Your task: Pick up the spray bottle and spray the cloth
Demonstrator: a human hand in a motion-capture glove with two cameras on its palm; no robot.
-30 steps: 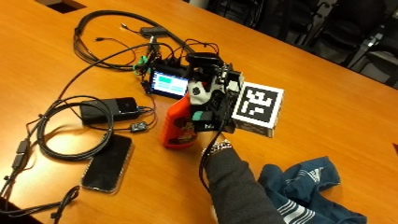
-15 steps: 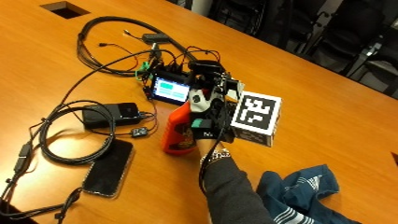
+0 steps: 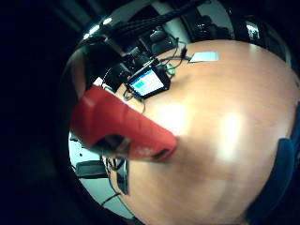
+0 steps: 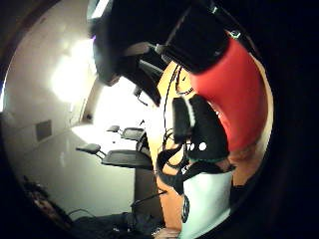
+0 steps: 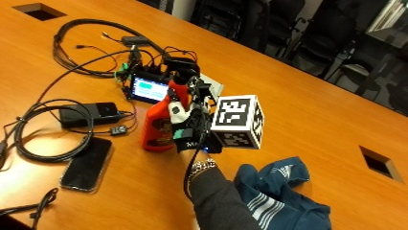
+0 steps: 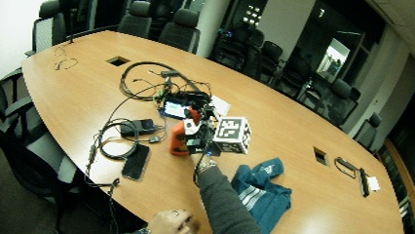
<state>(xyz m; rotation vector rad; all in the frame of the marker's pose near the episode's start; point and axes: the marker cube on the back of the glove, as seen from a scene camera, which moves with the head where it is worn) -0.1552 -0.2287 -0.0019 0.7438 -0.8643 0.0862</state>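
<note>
Spray bottle (image 5: 158, 129), red-orange plastic: stands upright on the wooden table (image 5: 306, 110), just in front of a small lit screen (image 5: 148, 89) and beside a dark phone (image 5: 86, 163) lying flat. Its body is broad and rounded at the base and narrows to a neck under a black spray head (image 5: 182, 72); the wall looks smooth and glossy, with a printed label low on the side. I judge it rigid but slightly yielding if squeezed, light to moderate depending on fill, which I cannot read through the opaque plastic, and likely a little slippery against a glove. My gloved right hand (image 5: 191, 129) is against its side at shoulder and neck height, fingers (image 4: 202, 132) curled round the bottle; in the thumb-side palm view the red wall curves close past the palm. The best hold, in my judgement, is the narrow neck just under the head, index finger free for the trigger, since the broad body would not sit well inside my curl. Cloth (image 5: 284, 191), blue-teal with pale stripes: lies crumpled on the table near my forearm, well apart from the bottle; soft, limp, absorbent by the look of its folds. Also present: coils of black cable (image 5: 38, 129) and a black adapter box (image 5: 89, 114) on the table, smooth varnished wood throughout.
</note>
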